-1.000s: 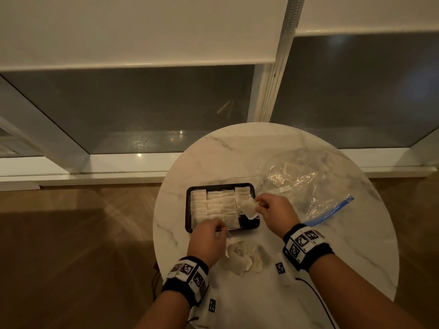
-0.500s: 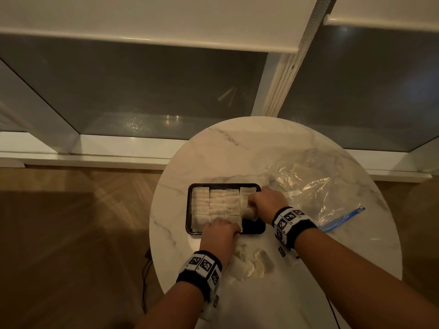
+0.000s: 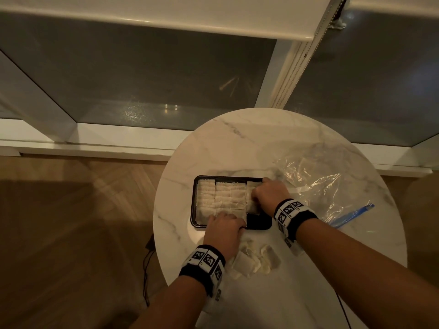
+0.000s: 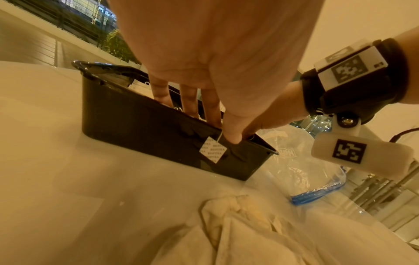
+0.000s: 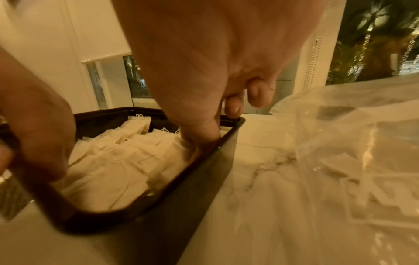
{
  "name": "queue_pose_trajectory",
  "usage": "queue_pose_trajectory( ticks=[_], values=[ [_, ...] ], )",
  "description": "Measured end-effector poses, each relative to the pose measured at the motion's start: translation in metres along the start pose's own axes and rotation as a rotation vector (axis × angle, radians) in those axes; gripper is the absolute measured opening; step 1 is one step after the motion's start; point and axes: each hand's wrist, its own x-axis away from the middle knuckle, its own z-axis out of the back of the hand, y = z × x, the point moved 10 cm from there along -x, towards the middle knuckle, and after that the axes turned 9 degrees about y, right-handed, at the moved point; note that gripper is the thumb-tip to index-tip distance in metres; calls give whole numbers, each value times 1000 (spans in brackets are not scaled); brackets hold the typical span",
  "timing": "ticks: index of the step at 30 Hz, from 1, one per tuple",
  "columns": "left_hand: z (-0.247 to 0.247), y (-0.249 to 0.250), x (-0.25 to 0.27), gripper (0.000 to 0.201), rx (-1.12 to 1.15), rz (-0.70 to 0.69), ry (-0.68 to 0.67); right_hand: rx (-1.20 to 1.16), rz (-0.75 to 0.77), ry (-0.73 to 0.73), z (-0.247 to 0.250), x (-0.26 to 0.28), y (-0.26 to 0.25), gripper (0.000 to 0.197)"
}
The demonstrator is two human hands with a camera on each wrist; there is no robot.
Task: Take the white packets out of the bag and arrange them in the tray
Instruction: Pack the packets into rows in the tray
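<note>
**Both hands in the tray, packets filling three columns**

The black tray [image 3: 195, 200] sits on the round marble bench [image 3: 261, 138], its long axis running left to right across the person's view. White packets [image 3: 223, 198] lie flat inside it, overlapping in three columns that run from the near wall to the far wall; the near right corner of the tray is bare black floor.

The right hand [image 3: 269, 194] reaches into the right column. Its grip is narrow: in the right wrist view the thumb and fingers [image 5: 204, 132] are drawn together and pushed down among the packets against the tray's right wall, the last two fingers curled under the palm. Whether a packet is actually pinched there cannot be told.

The left hand [image 3: 224, 230] rests over the tray's near wall. In the left wrist view its fingers [image 4: 188, 100] are straight and dip inside the tray, the thumb pressing on the rim; its grip holds nothing that shows. A small paper tag [image 4: 213, 149] on a string hangs outside the near wall just below the thumb.

A loose heap of packets [image 3: 256, 260] lies on the bench near the person, just right of the left wrist. The clear bag [image 3: 316, 186] with a blue zip strip lies crumpled to the right of the tray, beside the right hand, with pale packets showing inside.
</note>
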Motion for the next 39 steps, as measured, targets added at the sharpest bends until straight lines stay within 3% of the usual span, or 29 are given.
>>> queue_pose_trajectory(
  ticks=[9,20,26,29,31,35,37,39],
  values=[
    [2,2,2,26,-11,-25,19,86,1,-81,-10,-12,-7,21],
    [3,3,2,28,-12,-44,1,-148,-179,226,7,20,12,17],
    [4,5,2,28,-4,-41,21,-186,-109,120,-16,42,-16,27],
    [11,9,4,27,24,-53,61,-234,-149,163,-19,52,-15,31],
    [23,10,7,21,76,-60,159,-315,-226,265,-15,64,-8,33],
    [50,5,29,11,209,-101,440,-641,-449,609,-13,116,16,34],
    [50,2,43,12,254,-113,467,-883,-555,649,-36,141,24,34],
    [34,-3,54,12,255,-66,382,-1038,-655,548,-74,156,26,30]
  ],
)
